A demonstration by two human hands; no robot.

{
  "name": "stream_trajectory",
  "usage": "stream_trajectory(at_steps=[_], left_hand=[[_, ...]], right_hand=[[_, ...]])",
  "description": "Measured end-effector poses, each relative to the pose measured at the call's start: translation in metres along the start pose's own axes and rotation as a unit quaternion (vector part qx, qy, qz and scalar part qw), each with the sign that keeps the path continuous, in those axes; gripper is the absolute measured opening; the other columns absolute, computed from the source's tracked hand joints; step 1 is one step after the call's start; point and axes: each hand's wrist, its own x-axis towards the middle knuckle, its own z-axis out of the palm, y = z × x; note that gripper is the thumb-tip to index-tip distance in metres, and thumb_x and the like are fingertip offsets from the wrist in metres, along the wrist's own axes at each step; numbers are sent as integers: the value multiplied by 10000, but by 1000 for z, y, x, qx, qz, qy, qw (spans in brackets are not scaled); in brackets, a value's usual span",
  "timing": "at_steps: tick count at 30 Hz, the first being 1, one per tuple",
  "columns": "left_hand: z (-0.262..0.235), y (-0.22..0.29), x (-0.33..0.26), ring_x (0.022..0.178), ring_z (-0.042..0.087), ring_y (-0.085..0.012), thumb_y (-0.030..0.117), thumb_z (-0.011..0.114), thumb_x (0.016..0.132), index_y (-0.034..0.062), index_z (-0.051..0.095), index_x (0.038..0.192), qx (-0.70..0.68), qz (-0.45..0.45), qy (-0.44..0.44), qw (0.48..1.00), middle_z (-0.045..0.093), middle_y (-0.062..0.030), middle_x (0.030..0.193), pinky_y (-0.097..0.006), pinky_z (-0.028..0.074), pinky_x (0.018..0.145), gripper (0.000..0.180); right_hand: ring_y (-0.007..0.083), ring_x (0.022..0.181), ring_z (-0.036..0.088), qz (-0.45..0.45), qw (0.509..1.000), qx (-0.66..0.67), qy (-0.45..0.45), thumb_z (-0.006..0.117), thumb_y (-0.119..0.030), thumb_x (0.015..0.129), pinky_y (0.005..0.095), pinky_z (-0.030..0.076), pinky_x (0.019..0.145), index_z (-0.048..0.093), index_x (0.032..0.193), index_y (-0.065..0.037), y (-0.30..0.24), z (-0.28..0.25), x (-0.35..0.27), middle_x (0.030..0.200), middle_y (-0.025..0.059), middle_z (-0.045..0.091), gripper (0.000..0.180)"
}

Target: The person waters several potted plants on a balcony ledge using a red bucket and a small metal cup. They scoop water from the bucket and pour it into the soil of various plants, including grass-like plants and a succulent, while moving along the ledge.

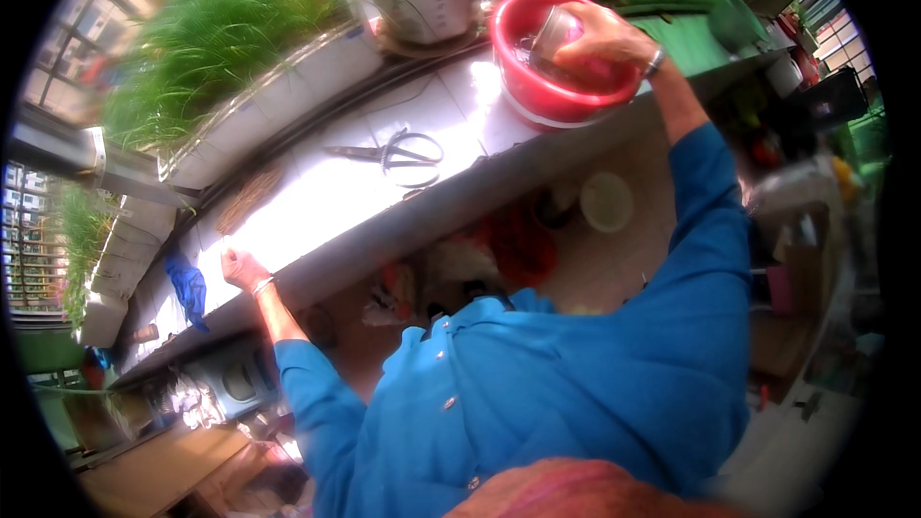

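At the far right of the tiled ledge stands a red bucket (521,86), with what looks like water inside. My right hand (604,38) reaches into it, its fingers wrapped round a greyish cup (551,34) that is tilted over the inside. The cup's far part is hard to make out. My left hand (245,270) is closed at the ledge's front edge, far to the left; whatever its curled fingers may hold is hidden. Between the two hands lie black-handled scissors (411,155) on the white tiles. A brown, rough strip (249,200) lies just beyond my left hand.
Long white planters with tall green grass (230,48) line the ledge's back. A white pot (432,5) of leafy plants stands left of the bucket. A blue cloth (186,290) hangs over the edge at left. On the floor below are a pale round container (606,201) and a red bag (523,245).
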Motion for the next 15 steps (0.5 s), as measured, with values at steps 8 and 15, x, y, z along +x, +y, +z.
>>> stream_trajectory(at_steps=[8,15], left_hand=[[-6,-8,-1,544,356,-147,142,628,943,12,441,648,119,10,-3,993,396,-96,563,-338,338,509,373],[-6,21,-3,469,331,-203,212,664,915,41,434,612,48,-26,63,997,379,-107,525,-372,327,469,417]], right_hand=[[396,1201,525,69,991,-110,10,839,-340,608,437,459,1002,423,1411,31,-2,15,2,1301,299,495,977],[435,1184,537,52,991,-123,-18,805,-295,613,435,455,1011,361,1447,22,-3,28,3,1268,318,517,996]])
